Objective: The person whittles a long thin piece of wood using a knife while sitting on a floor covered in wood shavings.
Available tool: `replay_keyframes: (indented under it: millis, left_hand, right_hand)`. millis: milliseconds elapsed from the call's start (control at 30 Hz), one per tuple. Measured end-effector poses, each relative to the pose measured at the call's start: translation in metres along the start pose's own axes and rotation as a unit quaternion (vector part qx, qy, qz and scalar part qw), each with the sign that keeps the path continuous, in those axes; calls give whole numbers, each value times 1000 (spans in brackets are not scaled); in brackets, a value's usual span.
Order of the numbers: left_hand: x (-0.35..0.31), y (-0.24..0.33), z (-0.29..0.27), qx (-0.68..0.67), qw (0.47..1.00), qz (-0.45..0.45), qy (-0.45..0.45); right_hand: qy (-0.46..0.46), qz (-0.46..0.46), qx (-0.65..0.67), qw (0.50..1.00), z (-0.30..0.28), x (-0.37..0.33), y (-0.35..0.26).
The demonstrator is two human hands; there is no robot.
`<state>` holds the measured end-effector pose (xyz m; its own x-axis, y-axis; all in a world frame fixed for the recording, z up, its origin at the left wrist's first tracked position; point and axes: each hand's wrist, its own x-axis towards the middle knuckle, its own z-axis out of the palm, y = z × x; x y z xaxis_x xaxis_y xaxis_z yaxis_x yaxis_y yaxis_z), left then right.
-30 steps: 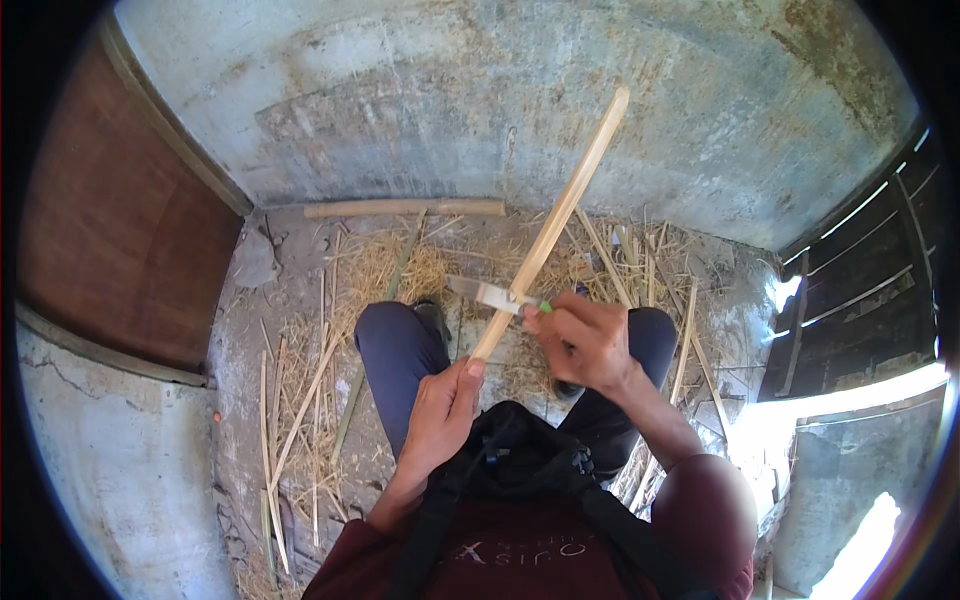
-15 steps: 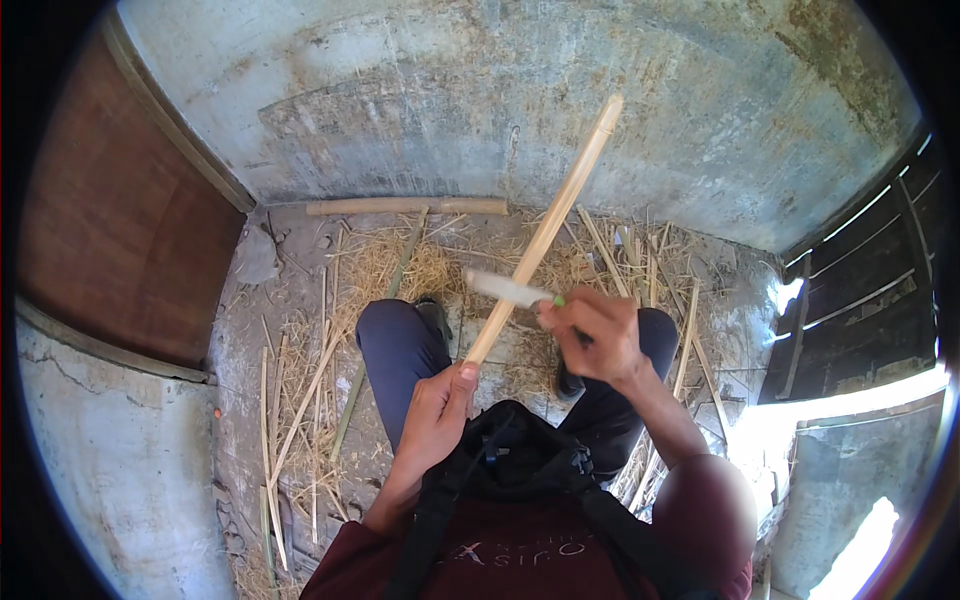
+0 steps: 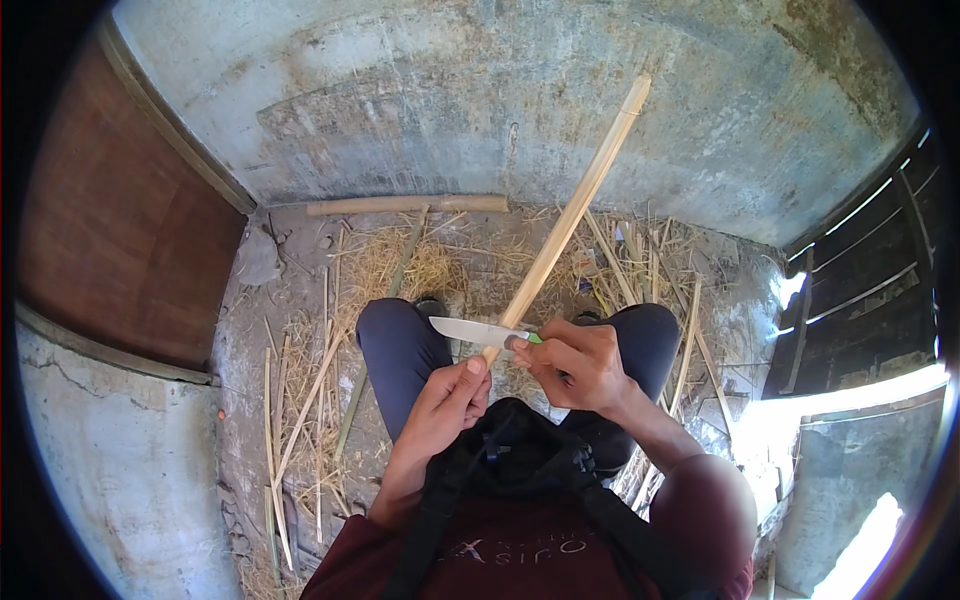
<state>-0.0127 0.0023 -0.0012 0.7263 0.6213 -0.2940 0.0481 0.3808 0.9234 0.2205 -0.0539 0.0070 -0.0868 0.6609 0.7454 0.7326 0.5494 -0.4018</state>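
Your left hand (image 3: 445, 400) grips the bamboo strip's (image 3: 570, 220) lower end, the strip slanting up and away. Your right hand (image 3: 575, 362), closed on the knife (image 3: 475, 331), has brought the blade back down against the strip just above your left hand, ready for another shaving pass.

Knife (image 3: 478, 331) now lower along stick (image 3: 566, 226)

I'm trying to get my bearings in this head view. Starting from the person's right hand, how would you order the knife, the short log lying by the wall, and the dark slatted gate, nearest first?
1. Knife: gripped in the right hand, blade pointing to the person's left.
2. Short log: on the floor at the foot of the wall, ahead and to the left.
3. Dark slatted gate: at the right edge, farthest in this picture.
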Motion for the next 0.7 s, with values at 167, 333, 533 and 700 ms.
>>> replay_keyframes:
  millis: [167,333,533,700]
  left_hand:
    - [2,-14,1,143,983,100,53]
    - [5,-16,4,177,972,136,69]
    - [0,-13,2,198,968,134,70]
    - [3,-9,4,183,971,145,59]
  right_hand:
    - [0,21,-14,1000,-16,10,11]
    - [-9,10,-16,1000,-10,5,4]
    - [14,15,-12,1000,-17,13,16]
    - [-14,-15,-13,1000,-11,9,5]
